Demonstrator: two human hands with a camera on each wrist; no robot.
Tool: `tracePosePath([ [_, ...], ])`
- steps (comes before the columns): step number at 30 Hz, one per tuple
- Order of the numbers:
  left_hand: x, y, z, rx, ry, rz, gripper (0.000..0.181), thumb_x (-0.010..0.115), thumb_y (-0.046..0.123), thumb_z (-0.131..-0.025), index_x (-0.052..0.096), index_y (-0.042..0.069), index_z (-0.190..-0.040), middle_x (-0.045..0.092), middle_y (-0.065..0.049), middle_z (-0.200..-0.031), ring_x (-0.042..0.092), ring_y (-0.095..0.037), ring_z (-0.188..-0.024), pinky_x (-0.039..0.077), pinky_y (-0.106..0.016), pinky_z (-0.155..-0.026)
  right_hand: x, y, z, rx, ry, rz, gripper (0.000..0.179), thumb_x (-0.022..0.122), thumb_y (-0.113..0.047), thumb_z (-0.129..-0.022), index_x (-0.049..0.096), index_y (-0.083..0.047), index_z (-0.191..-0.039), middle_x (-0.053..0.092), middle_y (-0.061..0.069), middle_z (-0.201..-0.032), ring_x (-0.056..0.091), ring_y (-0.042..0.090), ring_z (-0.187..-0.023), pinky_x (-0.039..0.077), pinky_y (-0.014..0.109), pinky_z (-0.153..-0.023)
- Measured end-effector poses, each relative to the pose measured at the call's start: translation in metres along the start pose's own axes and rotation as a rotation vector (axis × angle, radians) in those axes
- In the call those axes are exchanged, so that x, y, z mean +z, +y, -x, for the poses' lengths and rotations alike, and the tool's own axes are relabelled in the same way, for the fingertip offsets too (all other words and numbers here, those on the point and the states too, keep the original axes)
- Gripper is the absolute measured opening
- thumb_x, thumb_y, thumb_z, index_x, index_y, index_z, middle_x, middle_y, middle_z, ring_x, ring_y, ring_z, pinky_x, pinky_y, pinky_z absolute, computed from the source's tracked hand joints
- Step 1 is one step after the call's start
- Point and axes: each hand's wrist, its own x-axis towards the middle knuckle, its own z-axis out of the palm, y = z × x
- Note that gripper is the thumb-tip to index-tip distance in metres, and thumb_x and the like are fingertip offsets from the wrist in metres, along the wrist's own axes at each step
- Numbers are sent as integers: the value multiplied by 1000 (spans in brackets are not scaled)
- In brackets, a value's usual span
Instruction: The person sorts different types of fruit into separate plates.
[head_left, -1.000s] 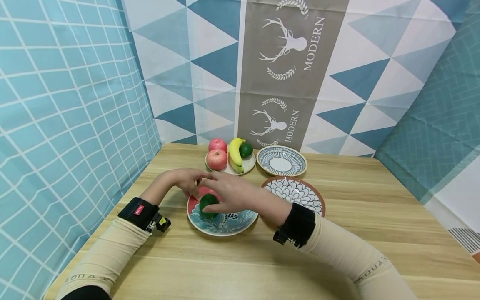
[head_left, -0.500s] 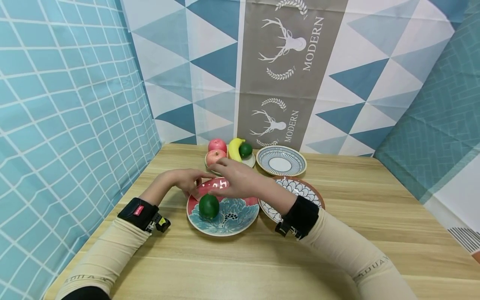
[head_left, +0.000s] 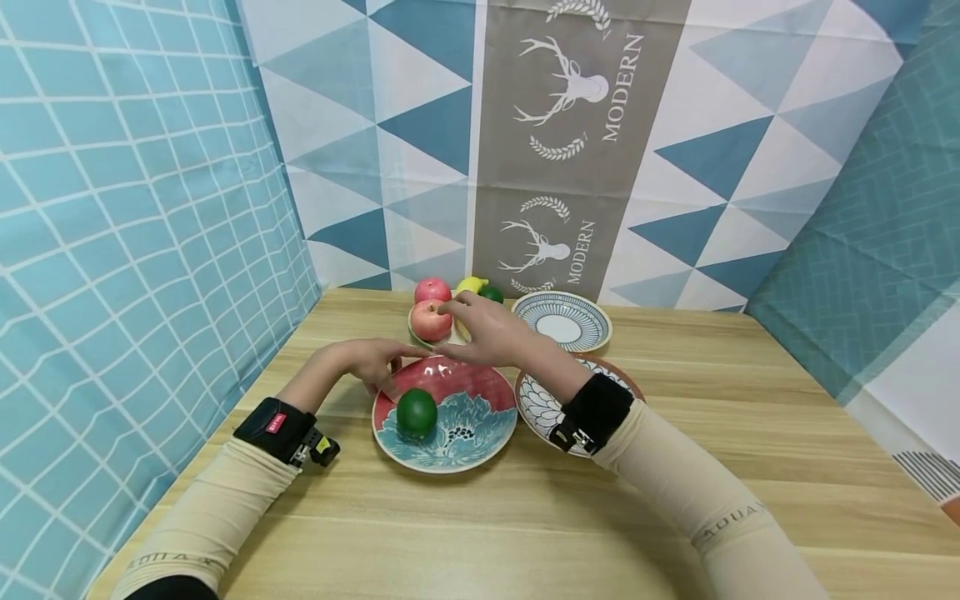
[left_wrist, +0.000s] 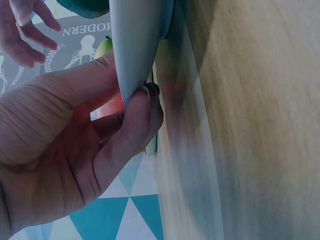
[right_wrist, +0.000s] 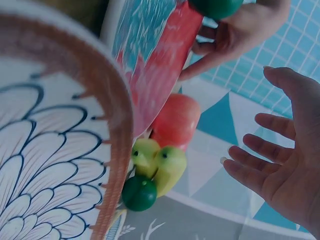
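Note:
My left hand (head_left: 375, 362) pinches the left rim of a red and blue flowered plate (head_left: 472, 385); the left wrist view shows thumb and fingers on either side of its edge (left_wrist: 137, 45). On the plate's left part sits a round dark green fruit (head_left: 417, 414). My right hand (head_left: 491, 333) hovers in front of the fruit plate (head_left: 414, 335), fingers spread and holding nothing, as the right wrist view also shows. Near its fingertips is the front apple (head_left: 429, 322). Behind the hand, the bananas (head_left: 472, 285) and another dark green fruit (head_left: 492, 293) are partly hidden.
A second apple (head_left: 432, 289) lies at the back of the fruit plate. To its right stands a blue-striped plate (head_left: 561, 325). A brown-rimmed plate with a petal pattern (head_left: 537, 407) lies partly under my right forearm. Patterned cloth hangs behind the wooden table (head_left: 420, 533).
My right hand has let go of the green fruit on the flowered plate and moved back and right toward the fruit plate. The left hand stays on the rim.

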Motion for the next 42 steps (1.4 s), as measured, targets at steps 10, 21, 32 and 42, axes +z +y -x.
tracePosePath([
  [10,1,1,-1,-16,1,12,91,83,3,-89,35,15,-166,60,-19,-112,70,-25,-87,64,-38,-74,2,32,-8,75,77,-11,59,76,-42,-97,62,-6,-143,57,14,-135,62,29,-114,53,44,-99],
  [21,0,1,1,-23,18,-8,90,83,4,-90,37,18,-166,60,-18,-111,68,-25,-86,63,-36,-73,8,63,-18,211,38,-48,48,67,-28,-103,60,-3,-143,52,18,-141,56,32,-124,47,45,-109],
  [32,1,0,-2,-27,2,-14,89,83,4,-90,38,18,-165,61,-17,-111,67,-24,-86,63,-36,-72,14,84,-22,325,10,-39,53,68,-22,-101,56,-3,-149,49,22,-149,57,34,-125,49,46,-105],
  [42,1,-1,-1,-15,8,-18,90,82,3,-90,36,17,-166,62,-18,-109,68,-24,-84,63,-36,-71,19,100,-29,365,-32,6,58,73,-22,-99,53,-2,-150,45,24,-155,52,38,-136,44,49,-113],
])
